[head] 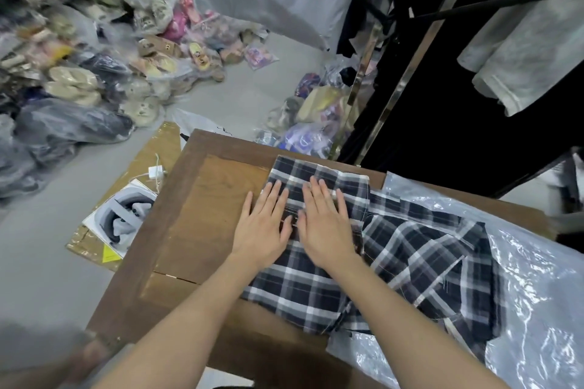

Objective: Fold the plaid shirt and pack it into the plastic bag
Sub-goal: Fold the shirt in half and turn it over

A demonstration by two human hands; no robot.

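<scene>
Your 2 hands lie flat and open, palms down, side by side on the plaid shirt [373, 249]; neither is gripping anything. The left hand [262, 227] rests at the shirt's left edge, its outer fingers over the bare wood, and the right hand [325, 224] sits just beside it, thumbs nearly touching. Both press on a folded panel at the shirt's left side, so the step in hand looks like smoothing and setting a fold.

The shirt lies on the wooden table [196, 205], its left part already doubled into a neat strip, its right part looser and rumpled, spreading onto the clear plastic bag [537, 278] that lies at the table's right end. Part of the shirt's right portion overlaps that plastic.

To do this well, keep the palms flat and sweep outward from the middle, so trapped air and wrinkles travel to the edges rather than bunch under your fingers. Line the fold's edge along a plaid stripe; the check gives you a ready straight guide. Press the crease firmly before lifting either hand, since thin woven cotton of this kind tends to spring open.

The right portion looks to need the matching fold next. When you reach for it, hold the finished panel with 1 hand, and lift the cloth clear of the slippery plastic so the bag is not dragged along or creased under it.
</scene>
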